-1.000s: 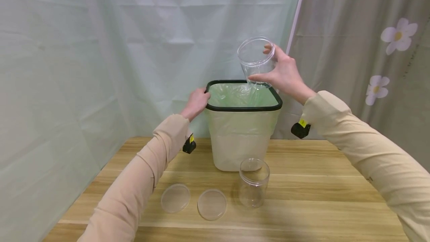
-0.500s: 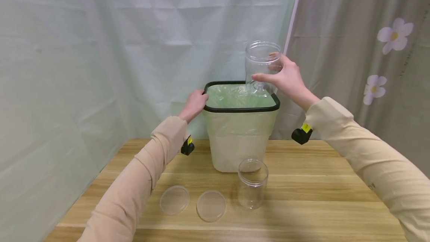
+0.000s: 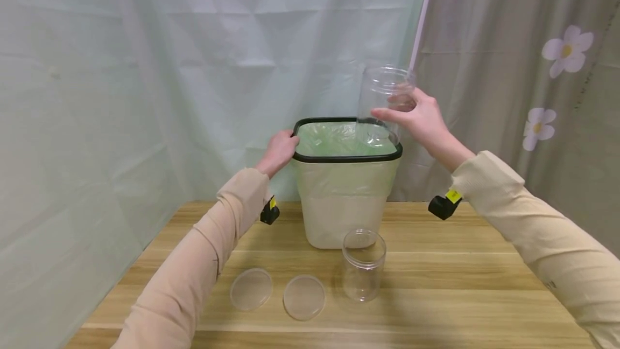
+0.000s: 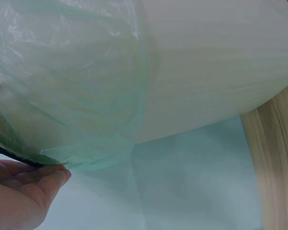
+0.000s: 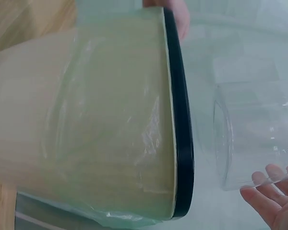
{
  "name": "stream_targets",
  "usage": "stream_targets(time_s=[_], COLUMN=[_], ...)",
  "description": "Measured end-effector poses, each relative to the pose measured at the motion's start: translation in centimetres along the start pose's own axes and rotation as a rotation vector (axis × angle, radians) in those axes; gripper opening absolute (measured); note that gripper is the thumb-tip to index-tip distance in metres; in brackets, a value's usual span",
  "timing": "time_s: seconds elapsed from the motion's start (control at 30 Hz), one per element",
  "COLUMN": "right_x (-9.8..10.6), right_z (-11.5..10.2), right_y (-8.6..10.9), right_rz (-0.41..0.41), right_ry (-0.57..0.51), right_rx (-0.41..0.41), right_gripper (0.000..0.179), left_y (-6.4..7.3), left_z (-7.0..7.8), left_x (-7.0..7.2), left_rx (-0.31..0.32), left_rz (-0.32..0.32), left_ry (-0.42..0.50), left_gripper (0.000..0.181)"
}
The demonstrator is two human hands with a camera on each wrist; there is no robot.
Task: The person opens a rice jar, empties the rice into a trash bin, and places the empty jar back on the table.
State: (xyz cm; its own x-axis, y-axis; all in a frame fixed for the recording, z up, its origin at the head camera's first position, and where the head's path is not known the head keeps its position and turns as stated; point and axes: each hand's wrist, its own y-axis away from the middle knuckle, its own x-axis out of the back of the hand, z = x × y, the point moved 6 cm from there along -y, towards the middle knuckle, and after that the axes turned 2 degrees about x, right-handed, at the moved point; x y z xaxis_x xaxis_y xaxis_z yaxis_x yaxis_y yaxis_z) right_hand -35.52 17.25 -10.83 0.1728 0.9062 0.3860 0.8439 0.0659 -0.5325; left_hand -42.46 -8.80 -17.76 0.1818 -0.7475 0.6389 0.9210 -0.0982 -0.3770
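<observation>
My left hand (image 3: 280, 152) grips the black rim (image 3: 350, 159) of a pale trash bin (image 3: 344, 220) at its left side. A thin green bag lines the bin and folds over its outside. In the left wrist view, the fingers (image 4: 52, 178) hold the rim's edge. Above the bin's right side, my right hand (image 3: 428, 123) holds a clear plastic jar (image 3: 380, 106), its open mouth upward. The right wrist view shows that jar (image 5: 254, 129) apart from the bin's rim, with nothing visible in it.
Another clear jar (image 3: 364, 279) stands without a lid on the wooden table (image 3: 460, 284), in front of the bin. Two clear round lids (image 3: 251, 290) lie flat to its left. A pale curtain (image 3: 232, 79) hangs behind the bin.
My right hand has lowered the jar and shifted it slightly right. The jar has gone from tilted to nearly upright. My left hand has stayed on the rim.
</observation>
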Motion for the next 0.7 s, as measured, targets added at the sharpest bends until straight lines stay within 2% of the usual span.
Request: stream_targets(time_s=[0.1, 0.33, 0.7], right_x=[0.3, 0.9, 1.9], right_z=[0.1, 0.5, 1.7], right_y=[0.8, 2.7, 5.1], right_rz=[-0.005, -0.012, -0.012], right_ry=[-0.010, 0.040, 0.020], right_rx=[0.004, 0.031, 0.008], right_gripper=[0.069, 0.065, 0.063], left_y=[-0.1, -0.3, -0.2], left_z=[0.0, 0.1, -0.1], left_x=[-0.1, -0.3, -0.4], left_rx=[-0.002, -0.011, -0.002], left_rz=[-0.001, 0.001, -0.008], left_ry=[0.004, 0.008, 0.030], left_gripper=[0.021, 0.021, 0.020])
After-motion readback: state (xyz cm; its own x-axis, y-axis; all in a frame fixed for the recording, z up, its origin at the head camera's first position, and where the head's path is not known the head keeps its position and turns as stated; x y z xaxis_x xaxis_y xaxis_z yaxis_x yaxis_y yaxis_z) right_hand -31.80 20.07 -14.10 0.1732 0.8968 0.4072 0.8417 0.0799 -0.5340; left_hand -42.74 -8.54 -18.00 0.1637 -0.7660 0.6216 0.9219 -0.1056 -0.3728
